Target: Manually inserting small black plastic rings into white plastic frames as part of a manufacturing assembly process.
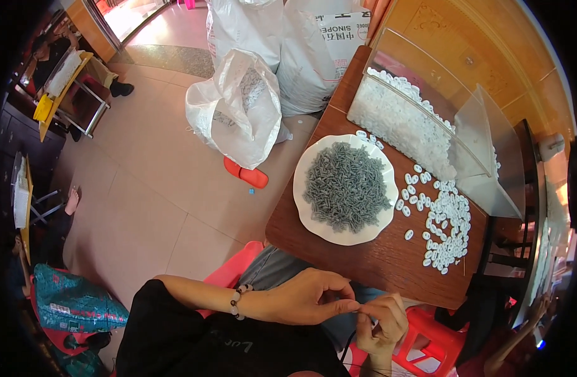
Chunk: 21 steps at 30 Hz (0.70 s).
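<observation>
White oval pieces [449,213] and grey pieces [346,188] seem plentifully left; finished ones cannot be told. Left hand [310,296] and right hand [384,322] are fingertip-pinched together, anything held being hidden.

Beige floor tiles [144,207] stretch ahead-left of the left hand [317,296] to a sunlit doorway [128,19]; brown wooden table [389,267] ahead-right, golden-brown panelled wall [427,25] beyond!

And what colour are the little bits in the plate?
The bits are grey, seen best in the head view.
</observation>
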Motion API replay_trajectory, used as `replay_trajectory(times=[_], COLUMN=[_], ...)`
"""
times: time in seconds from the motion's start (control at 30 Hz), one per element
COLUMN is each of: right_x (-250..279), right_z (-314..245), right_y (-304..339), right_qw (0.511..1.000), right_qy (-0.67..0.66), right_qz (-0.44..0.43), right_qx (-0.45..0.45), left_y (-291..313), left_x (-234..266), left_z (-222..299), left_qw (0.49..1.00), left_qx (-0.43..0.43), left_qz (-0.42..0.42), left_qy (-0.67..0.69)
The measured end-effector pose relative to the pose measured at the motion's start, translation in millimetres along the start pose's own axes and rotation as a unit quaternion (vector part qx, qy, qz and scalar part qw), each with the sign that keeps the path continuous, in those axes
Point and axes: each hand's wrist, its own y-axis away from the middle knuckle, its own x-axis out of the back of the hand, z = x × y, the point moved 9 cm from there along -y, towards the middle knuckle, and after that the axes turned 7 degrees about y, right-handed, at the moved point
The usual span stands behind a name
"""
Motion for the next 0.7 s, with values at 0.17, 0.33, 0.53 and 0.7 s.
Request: replay_trajectory(times=[0.17,0.33,0.53,0.7], right_x=[3.4,5.8,12.6,12.7], right_z=[-1.3,2.7,8.2,14.0], right_y=[8.5,10.3,15.9,20.1], right_qw=[0.999,0.993,0.995,0.994], right_qy=[0.026,0.106,0.099,0.104], right_qz=[0.003,0.003,0.015,0.007], right_qx=[0.039,0.044,0.025,0.024], left_y=[2.6,-1.8,-11.9,-12.3], left_x=[-13.9,-22.0,-23.9,-28.7], left_z=[-29.9,-42.4,-42.9,-46.0], left_qw=[0.981,0.977,0.983,0.982], left_qx=[0.129,0.136,0.108,0.107], left_qz=[-0.049,-0.048,-0.027,-0.021], left_qy=[0.136,0.156,0.147,0.155])
